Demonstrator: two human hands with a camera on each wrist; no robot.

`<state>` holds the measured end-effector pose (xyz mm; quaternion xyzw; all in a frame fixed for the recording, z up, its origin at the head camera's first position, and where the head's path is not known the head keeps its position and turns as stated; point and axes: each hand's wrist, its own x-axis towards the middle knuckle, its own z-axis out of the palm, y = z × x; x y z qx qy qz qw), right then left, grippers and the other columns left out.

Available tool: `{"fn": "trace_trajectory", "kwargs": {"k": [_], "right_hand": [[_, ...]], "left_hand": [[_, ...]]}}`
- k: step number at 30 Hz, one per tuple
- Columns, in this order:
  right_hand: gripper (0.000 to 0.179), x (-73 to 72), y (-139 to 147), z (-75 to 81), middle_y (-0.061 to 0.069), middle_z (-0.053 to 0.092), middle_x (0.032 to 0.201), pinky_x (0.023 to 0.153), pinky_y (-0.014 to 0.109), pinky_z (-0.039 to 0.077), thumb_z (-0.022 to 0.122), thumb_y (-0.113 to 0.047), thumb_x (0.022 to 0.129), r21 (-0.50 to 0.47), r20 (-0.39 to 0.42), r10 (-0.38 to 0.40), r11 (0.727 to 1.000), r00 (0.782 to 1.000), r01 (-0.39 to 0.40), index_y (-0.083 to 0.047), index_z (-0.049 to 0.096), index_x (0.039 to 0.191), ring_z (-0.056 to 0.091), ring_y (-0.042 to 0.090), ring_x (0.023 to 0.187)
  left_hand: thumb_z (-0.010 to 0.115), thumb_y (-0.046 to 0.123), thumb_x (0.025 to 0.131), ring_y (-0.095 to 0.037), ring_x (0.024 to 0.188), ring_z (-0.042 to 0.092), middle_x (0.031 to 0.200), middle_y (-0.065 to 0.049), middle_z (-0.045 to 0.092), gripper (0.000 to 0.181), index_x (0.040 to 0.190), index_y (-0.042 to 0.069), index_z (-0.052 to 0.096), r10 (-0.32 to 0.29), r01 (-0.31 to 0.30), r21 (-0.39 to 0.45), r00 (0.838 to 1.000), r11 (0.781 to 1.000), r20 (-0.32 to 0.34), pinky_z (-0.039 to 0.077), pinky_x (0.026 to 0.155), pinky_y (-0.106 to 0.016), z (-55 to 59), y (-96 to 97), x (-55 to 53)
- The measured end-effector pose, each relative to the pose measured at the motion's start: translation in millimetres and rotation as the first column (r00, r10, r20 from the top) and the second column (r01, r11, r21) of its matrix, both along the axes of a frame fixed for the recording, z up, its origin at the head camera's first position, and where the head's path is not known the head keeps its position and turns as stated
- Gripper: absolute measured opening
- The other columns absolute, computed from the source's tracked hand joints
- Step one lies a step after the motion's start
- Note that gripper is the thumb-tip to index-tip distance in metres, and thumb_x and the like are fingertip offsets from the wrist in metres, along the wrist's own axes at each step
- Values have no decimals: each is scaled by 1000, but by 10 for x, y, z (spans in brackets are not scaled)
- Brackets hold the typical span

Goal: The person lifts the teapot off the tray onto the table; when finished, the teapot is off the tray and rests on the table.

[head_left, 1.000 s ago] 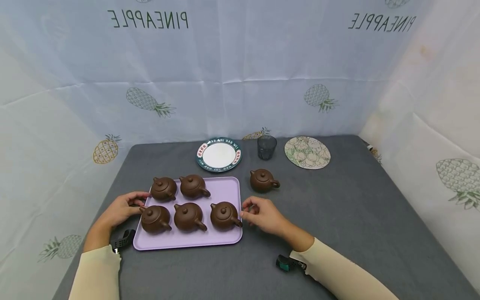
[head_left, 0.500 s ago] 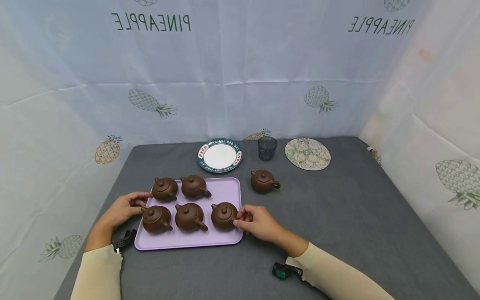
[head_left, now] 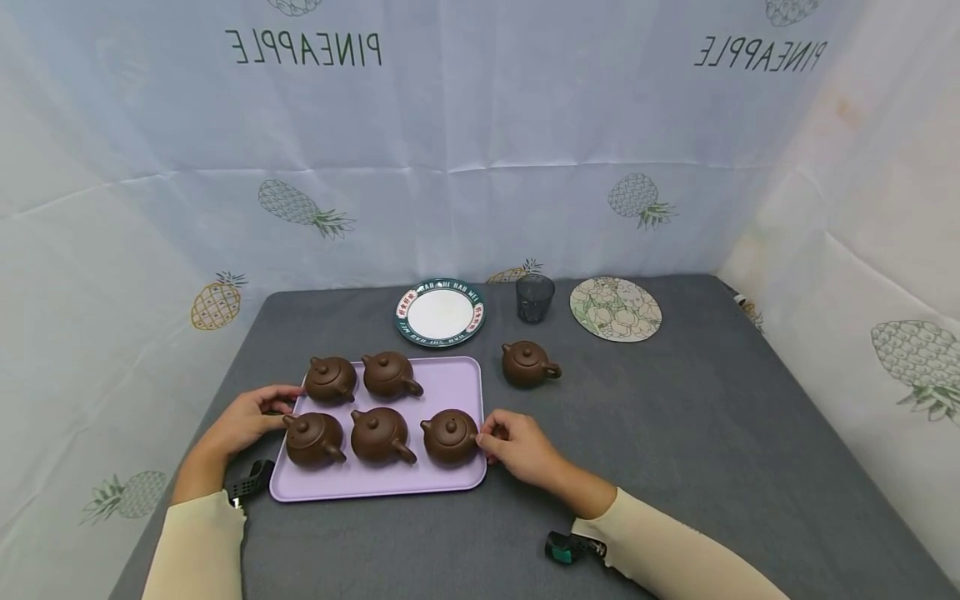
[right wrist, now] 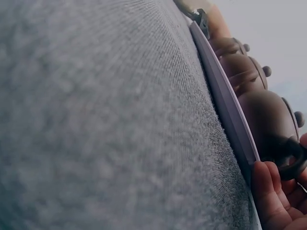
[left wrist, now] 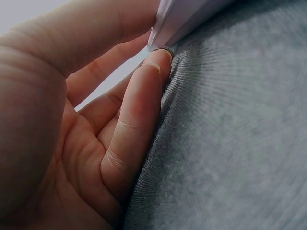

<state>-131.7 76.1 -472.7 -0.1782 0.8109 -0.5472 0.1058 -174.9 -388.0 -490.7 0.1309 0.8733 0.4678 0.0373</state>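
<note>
A lilac tray carries several brown teapots with lids. My left hand holds the tray's left edge, thumb and fingertips at the rim in the left wrist view. At the tray's right end, my right hand pinches the handle of the front-right teapot. That handle is mostly hidden in the head view, but shows dark among the fingers in the right wrist view. To its left are the front-middle teapot and front-left teapot. Two more, back-left and back-middle, stand behind.
One more teapot stands on the grey tablecloth, beyond the tray's back-right corner. Along the back lie a green-rimmed plate and a round patterned mat, with a dark glass between. A pineapple-print curtain encloses the table.
My right hand has come in from the tray's right edge to the front-right teapot's handle. That teapot has turned slightly, its spout swinging toward me. The left hand stays at the tray.
</note>
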Motion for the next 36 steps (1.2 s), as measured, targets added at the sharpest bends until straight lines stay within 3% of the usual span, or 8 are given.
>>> {"fn": "trace_trajectory", "kwargs": {"k": [5,14,23,27,36], "right_hand": [[11,-47,45,-49,4,63,66,56,27,47,65,-15,92,21,-11,-13,1000,1000,14,-7,61,84,64,18,62],[10,-205,222,189,3,64,71,62,32,51,65,-15,92,10,-35,-101,995,994,101,-7,62,86,64,17,64],[11,-472,578,460,22,63,86,70,46,54,62,-9,95,-96,-16,-190,978,982,187,2,60,90,65,29,71],[12,-567,774,567,27,62,91,74,50,53,57,-6,97,-95,-23,-218,972,976,214,6,59,94,65,38,77],[18,-710,1129,642,21,62,95,76,45,53,58,-13,98,-64,-30,-345,937,938,342,5,58,96,67,30,78]], "left_hand": [[71,-5,82,-4,80,59,87,-15,66,46,124,-14,55,-2,2,10,1000,1000,10,44,68,-18,8,10,5],[73,0,82,-5,81,59,86,-9,67,46,124,-11,57,15,-15,-17,1000,1000,15,45,69,-19,-6,11,16],[73,0,82,-5,80,59,86,-7,67,46,123,-11,57,20,-19,-31,1000,999,8,44,68,-19,-3,9,15],[73,0,82,-5,81,59,86,-10,67,45,122,-11,57,15,-15,-19,1000,1000,19,44,69,-18,0,21,22],[73,-2,82,-5,81,59,86,-10,66,47,124,-12,56,14,-14,-19,1000,1000,28,44,69,-18,50,37,18]]}}
